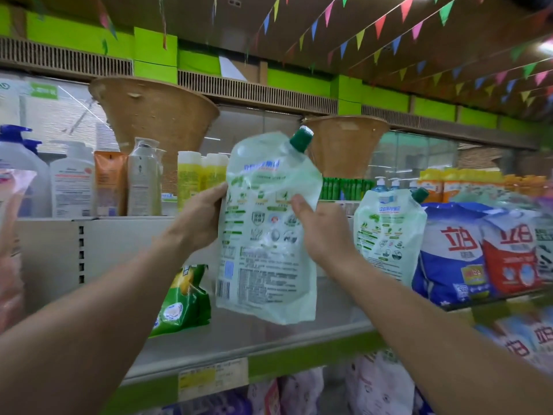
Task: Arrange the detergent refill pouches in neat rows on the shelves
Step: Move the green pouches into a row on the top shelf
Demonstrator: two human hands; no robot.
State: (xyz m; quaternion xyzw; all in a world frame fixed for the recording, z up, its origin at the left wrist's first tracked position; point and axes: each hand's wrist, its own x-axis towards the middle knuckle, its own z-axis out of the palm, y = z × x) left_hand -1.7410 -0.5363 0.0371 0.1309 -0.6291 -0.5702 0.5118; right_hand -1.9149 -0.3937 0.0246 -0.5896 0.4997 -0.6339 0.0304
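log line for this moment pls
phase: placing | left hand + right hand: holding pale green pouch above shelf | second pouch standing at right

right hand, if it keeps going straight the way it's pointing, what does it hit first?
The right hand points up and left, into the pale green pouch it already grips with the left hand. So the pouch comes first. Behind it, probably the shelf's back panel; depth is unclear.

The small print on the pale green pouch (266,235) is too blurry to read, and the fingers of both hands (203,217) are hidden behind it. The green bag (182,301) is partly hidden by the left arm and the pouch. The pink thing (12,250) is cut off by the left edge.
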